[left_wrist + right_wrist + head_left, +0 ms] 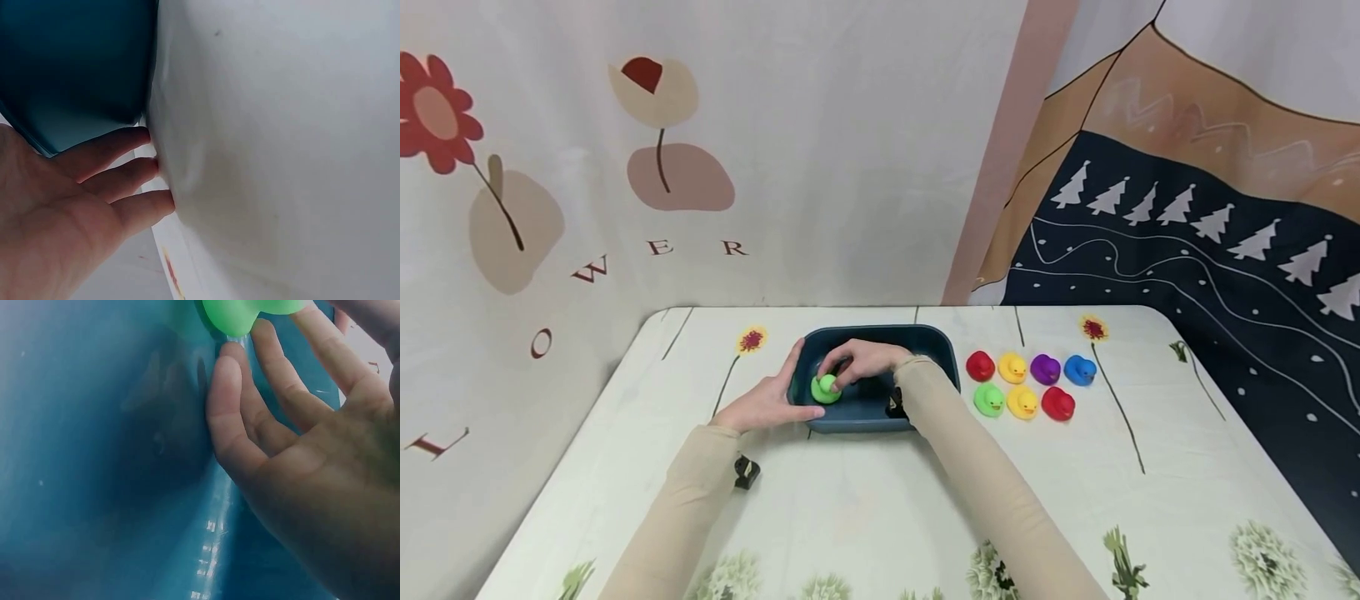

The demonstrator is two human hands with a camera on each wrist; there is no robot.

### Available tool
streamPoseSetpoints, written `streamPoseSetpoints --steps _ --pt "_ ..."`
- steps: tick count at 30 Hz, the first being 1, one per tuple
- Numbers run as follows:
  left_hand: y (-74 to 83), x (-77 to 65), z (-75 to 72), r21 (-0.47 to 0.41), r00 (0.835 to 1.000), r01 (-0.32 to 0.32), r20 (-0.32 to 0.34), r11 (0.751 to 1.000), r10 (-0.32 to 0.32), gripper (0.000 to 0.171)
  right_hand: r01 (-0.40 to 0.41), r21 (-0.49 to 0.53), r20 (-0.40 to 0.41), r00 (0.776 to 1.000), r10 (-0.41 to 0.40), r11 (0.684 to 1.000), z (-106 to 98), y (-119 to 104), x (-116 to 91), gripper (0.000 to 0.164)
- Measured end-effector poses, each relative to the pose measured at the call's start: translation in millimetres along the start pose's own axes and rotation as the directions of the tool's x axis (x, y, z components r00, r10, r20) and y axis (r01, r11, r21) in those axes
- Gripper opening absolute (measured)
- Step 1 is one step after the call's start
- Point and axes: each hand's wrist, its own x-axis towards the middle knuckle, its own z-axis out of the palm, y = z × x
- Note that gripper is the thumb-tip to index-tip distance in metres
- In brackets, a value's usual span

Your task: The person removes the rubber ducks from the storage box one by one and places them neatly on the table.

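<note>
A dark teal plastic tub stands on the cloth-covered table. My left hand rests at its left end, thumb along the near side and fingers against the left wall. In the left wrist view those fingers are nearly straight beside the tub's corner. Reaching down inside the tub, my right hand pinches a green rubber duck near the left end. Only the lower part of the green duck appears in the right wrist view, at the fingertips.
Right of the tub, rubber ducks stand in two rows. Behind are a red duck, yellow duck, purple duck and blue duck; in front, a green duck, yellow duck and red duck. A printed curtain hangs behind.
</note>
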Motion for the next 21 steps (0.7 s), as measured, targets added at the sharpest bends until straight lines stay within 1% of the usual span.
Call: streamPoseSetpoints --steps 2,5,10,12,17,21 --pt "0.6 -0.7 -0.1 0.0 1.0 0.001 0.001 1.0 -0.001 0.117 -0.005 -0.019 -0.021 1.0 0.005 1.0 -1 -2 -1 0.029" --pt "1.2 -1.9 -0.3 0.002 1.0 0.002 -0.004 1.0 -0.002 0.117 -0.002 -0.018 -0.051 0.999 0.001 1.0 -3 -4 -3 0.029" --pt "2.4 -2.5 -0.8 0.003 1.0 0.009 -0.008 1.0 -0.009 0.116 0.032 -0.011 -0.085 0.996 -0.033 0.999 -8 -8 -10 0.029" --pt "2.7 -2.6 -0.9 0.003 1.0 0.012 -0.007 1.0 -0.012 0.115 0.034 -0.014 -0.098 0.995 -0.036 0.999 -10 -8 -13 0.029" --pt "2.3 -1.9 0.2 -0.001 1.0 0.015 -0.005 1.0 -0.015 0.115 0.037 0.009 -0.115 0.993 -0.036 0.999 -12 -10 -21 0.029" --pt "1.9 -1.1 1.1 0.003 1.0 0.025 -0.005 1.0 -0.025 0.115 0.075 0.035 -0.122 0.99 -0.07 0.997 -16 -12 -27 0.03"
